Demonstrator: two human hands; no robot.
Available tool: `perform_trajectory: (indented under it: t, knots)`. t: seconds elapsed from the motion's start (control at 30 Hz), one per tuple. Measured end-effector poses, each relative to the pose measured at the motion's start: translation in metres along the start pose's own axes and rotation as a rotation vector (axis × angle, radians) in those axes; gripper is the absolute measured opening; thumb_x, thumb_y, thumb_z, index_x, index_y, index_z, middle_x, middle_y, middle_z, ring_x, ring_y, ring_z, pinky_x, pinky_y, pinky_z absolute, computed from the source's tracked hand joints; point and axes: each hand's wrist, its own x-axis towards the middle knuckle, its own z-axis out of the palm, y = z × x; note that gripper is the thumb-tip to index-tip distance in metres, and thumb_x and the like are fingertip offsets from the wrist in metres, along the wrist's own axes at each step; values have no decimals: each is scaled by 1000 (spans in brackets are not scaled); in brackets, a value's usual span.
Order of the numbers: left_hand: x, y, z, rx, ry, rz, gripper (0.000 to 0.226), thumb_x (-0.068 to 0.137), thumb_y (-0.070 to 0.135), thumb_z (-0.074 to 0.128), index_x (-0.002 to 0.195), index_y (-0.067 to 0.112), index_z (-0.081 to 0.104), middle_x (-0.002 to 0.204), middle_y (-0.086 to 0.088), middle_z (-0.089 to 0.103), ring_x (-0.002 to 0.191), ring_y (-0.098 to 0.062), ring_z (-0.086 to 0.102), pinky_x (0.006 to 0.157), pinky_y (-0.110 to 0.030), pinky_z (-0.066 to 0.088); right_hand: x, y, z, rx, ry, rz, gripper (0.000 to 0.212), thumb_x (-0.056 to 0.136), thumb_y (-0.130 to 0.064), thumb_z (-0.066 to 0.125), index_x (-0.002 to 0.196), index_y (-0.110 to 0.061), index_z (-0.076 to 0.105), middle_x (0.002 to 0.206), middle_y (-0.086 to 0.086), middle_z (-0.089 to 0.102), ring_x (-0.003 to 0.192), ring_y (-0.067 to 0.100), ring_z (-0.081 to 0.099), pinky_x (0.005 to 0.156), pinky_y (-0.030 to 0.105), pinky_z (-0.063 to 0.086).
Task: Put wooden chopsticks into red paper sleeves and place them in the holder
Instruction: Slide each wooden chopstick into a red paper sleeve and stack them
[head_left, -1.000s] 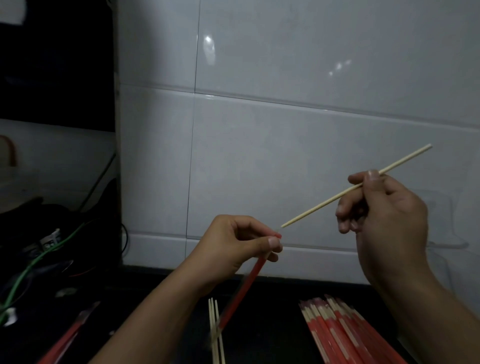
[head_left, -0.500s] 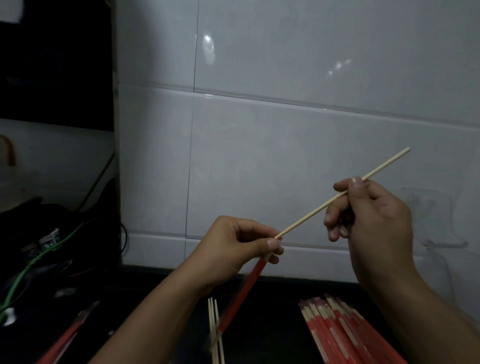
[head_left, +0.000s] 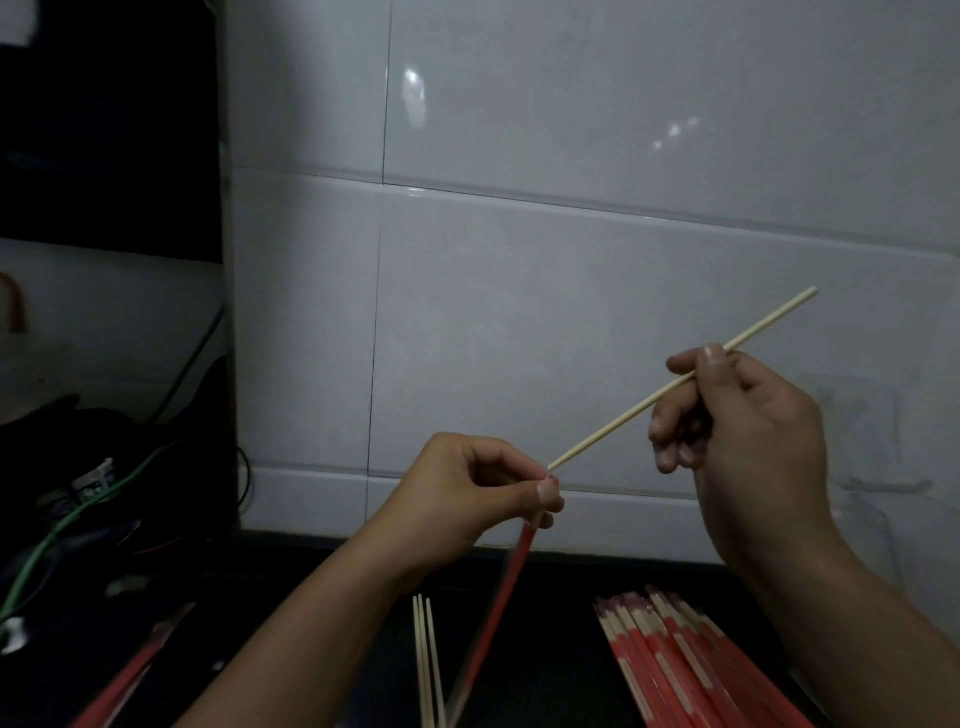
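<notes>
While the left hand (head_left: 470, 491) pinches the top of a red paper sleeve (head_left: 501, 605) at lower centre, the right hand (head_left: 748, 441) grips a wooden chopstick (head_left: 623, 418), tip at the sleeve's mouth; filled sleeves (head_left: 691, 670) lie lower right on the dark counter (head_left: 550, 670)

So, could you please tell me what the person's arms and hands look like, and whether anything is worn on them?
Both forearms are bare to the frame edge: no sleeves, gloves, watch or rings show on the left hand or right hand. Fingernails are short and unpainted.
</notes>
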Motion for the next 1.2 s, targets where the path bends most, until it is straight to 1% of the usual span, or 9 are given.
perform_trajectory:
  t: [0.27,0.6,0.73,0.83,0.93,1.0,1.07,1.1,1.2]
  knots:
    - [-1,2,-1,54,-69,-7,13,90,7,67,97,-2,73,88,-12,77,82,-26,74,79,-28,59,0,0,-3,-21,-19,2,32,105,-20,39,83,-9,59,49,8,54,35,18,40,39,21,34]
    - [0,-2,0,66,-45,5,13,90,7,67,98,-1,74,89,-10,77,84,-25,74,80,-28,59,-4,4,-3,-60,-66,21,30,104,-20,41,87,-8,62,52,11,56,37,18,41,39,21,34]
    - [1,-2,2,62,-34,-6,14,92,9,65,99,0,73,90,-10,77,84,-24,74,77,-25,58,-7,4,3,-151,-202,42,27,102,-20,46,91,-8,68,56,11,59,40,20,46,42,19,37]
    - [2,-3,2,16,-10,-3,17,92,9,64,100,-3,73,90,-13,77,84,-27,74,76,-25,58,-10,4,7,-295,-428,138,22,100,-20,51,95,-13,72,58,9,62,44,18,51,45,16,40]
    - [3,-4,2,-8,24,15,18,93,11,62,102,2,75,91,-12,77,87,-28,74,83,-32,59,-13,6,11,-433,-652,238,23,97,-24,57,119,-20,64,64,4,67,51,16,59,50,15,43]
    - [3,-5,0,-41,70,11,18,93,12,62,101,3,75,91,-12,77,87,-27,74,82,-31,59,-11,10,10,-466,-524,162,47,95,-19,61,138,-29,47,68,5,66,52,13,59,52,16,44]
    - [4,-5,-2,-64,94,-4,18,92,14,63,101,4,75,93,-11,77,87,-26,75,83,-31,59,-9,8,5,-426,-306,-5,64,93,-6,58,146,-35,37,72,10,60,51,18,54,52,21,46]
    - [5,-6,-2,-59,92,-10,18,92,15,63,102,5,75,94,-10,77,88,-26,75,84,-33,59,-8,6,4,-425,-264,-81,69,93,-2,56,147,-38,34,74,9,58,53,23,51,52,23,47]
    - [4,-6,-2,-46,74,-19,18,92,14,64,103,5,75,94,-9,77,89,-25,74,86,-36,59,-5,8,3,-503,-390,-141,63,93,-7,56,142,-43,41,76,3,57,59,27,53,54,31,47]
